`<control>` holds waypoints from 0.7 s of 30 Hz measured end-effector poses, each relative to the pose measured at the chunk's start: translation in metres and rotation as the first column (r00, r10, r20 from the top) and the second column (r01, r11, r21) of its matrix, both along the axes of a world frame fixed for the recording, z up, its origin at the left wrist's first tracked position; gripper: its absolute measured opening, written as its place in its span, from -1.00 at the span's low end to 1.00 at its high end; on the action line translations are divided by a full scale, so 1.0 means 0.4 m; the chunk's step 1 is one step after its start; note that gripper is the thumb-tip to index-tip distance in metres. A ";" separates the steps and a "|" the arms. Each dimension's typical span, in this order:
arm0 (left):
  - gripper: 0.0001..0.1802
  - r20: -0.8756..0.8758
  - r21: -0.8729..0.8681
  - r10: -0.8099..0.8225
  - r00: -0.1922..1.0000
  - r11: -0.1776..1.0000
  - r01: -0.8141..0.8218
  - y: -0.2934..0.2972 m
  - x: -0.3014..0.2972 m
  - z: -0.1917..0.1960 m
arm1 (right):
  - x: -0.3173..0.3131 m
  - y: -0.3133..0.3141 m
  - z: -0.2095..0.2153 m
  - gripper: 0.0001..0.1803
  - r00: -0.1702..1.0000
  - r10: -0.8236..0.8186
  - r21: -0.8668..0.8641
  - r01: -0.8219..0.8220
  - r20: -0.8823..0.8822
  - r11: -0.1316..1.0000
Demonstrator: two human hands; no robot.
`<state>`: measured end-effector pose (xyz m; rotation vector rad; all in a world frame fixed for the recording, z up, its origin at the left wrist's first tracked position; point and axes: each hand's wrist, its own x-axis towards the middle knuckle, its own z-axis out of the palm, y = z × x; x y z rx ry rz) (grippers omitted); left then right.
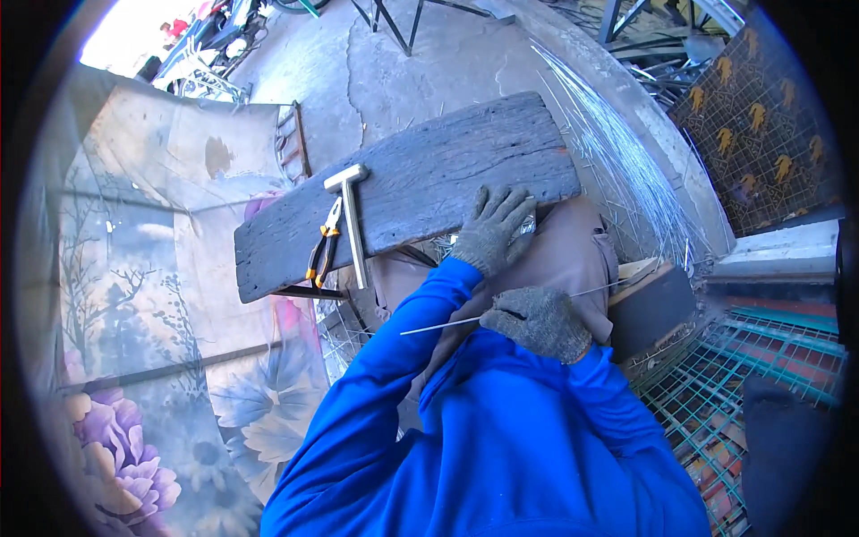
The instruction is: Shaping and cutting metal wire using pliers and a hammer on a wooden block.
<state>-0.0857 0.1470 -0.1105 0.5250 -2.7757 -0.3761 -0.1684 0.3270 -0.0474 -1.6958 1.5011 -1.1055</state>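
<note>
My left hand (492, 228), in a grey knitted work glove, lies at the near edge of a dark, weathered wooden plank (447, 166), its fingers stretched out. Something small and shiny shows beside its fingers, too unclear to name. Over my lap, my right hand (537, 324), gloved alike, is closed around a thin metal rod (438, 327) that sticks out on both sides. A hammer (352, 219) with a metal handle lies across the plank's left part. Pliers (326, 243) with orange and black handles lie just left of it.
Many thin metal rods (626, 161) lie on the concrete floor to the right. Green wire mesh (707, 403) and a block (651, 309) are at the near right. A flower-printed cloth (179, 313) hangs on the left. Metal legs (398, 22) stand at the back.
</note>
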 end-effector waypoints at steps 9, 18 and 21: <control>-0.64 -0.029 0.589 0.335 0.942 0.767 -0.255 0.090 0.178 0.104 | 0.014 -0.048 0.004 -0.70 0.996 0.088 0.059 -0.089 0.021 0.994; -0.61 -0.123 0.783 0.228 0.966 0.620 -0.047 0.151 0.240 -0.082 | 0.195 -0.130 0.123 -0.68 0.995 -0.052 -0.335 0.079 0.089 0.939; -0.59 -0.135 0.765 0.258 0.956 0.641 -0.065 0.179 0.256 -0.085 | 0.146 -0.126 0.153 -0.69 0.995 -0.095 -0.396 0.081 -0.018 0.915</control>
